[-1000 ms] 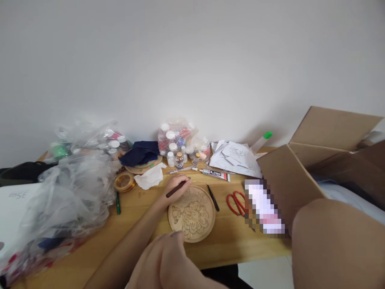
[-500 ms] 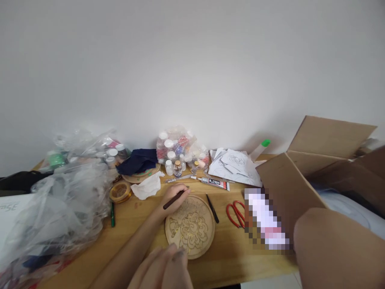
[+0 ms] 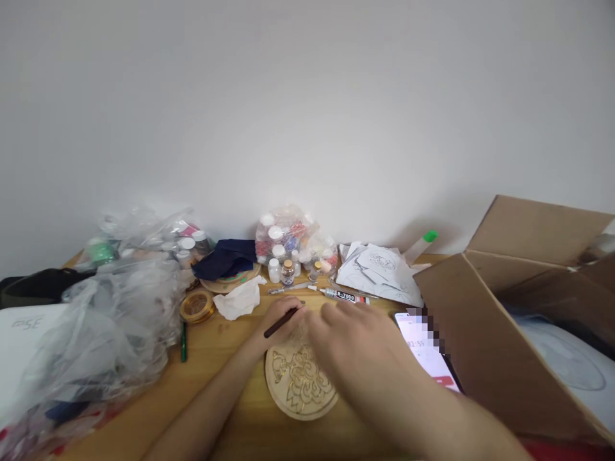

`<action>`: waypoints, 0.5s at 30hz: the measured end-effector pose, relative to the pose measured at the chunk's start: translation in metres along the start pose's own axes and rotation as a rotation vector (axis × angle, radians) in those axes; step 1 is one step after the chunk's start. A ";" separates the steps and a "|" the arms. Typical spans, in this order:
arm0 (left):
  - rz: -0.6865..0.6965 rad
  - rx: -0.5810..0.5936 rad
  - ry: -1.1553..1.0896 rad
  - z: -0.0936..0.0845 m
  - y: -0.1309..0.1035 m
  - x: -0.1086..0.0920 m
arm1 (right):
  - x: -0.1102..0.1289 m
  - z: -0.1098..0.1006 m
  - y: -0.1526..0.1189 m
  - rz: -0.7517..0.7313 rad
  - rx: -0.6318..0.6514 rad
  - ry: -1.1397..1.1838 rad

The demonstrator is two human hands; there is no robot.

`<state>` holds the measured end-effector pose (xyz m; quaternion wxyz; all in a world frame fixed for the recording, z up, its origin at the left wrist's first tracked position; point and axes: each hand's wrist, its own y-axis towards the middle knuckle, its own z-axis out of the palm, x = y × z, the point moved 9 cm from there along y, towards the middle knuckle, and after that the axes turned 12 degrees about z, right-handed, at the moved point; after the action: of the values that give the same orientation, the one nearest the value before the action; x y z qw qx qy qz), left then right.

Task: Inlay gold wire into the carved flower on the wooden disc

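Note:
A round wooden disc (image 3: 300,390) with a carved flower pattern and gold lines lies on the wooden table. My left hand (image 3: 284,319) is at its upper left edge, closed around a dark brown stick-like tool (image 3: 279,323). Over the upper right of the disc is my right hand (image 3: 348,339), its fingers curled down near the left fingertips. Whatever those right fingers hold, if anything, is hidden. The tweezers and red scissors are out of sight behind my right hand and arm.
Beyond the disc lie a glue tube (image 3: 343,295), small bottles (image 3: 287,273), papers (image 3: 382,269) and a white tissue (image 3: 239,299). Left are a gold wire spool (image 3: 196,306) and plastic bags (image 3: 120,314). A phone (image 3: 423,349) and an open cardboard box (image 3: 485,333) stand right.
My right hand has moved from the near edge of the disc up and right, over its upper right part. My left hand still holds the tool. The view has shifted slightly.

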<state>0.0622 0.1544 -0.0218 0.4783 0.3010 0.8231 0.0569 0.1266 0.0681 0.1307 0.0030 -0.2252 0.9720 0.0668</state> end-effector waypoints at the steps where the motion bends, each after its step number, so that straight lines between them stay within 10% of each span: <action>1: 0.005 0.004 -0.001 0.000 0.000 0.000 | -0.026 0.017 0.014 0.143 0.115 -0.023; 3: 0.006 0.005 0.000 0.000 0.000 0.001 | -0.075 0.054 0.026 0.444 0.268 0.017; 8: -0.011 -0.001 0.003 -0.002 0.000 0.000 | -0.108 0.126 0.014 0.576 0.350 0.078; 15: -0.041 -0.042 -0.031 -0.003 0.002 0.000 | -0.117 0.145 -0.001 0.542 0.366 0.199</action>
<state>0.0600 0.1561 -0.0192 0.4984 0.2749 0.8200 0.0596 0.2287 0.1374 -0.0089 -0.0694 0.0403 0.9879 -0.1326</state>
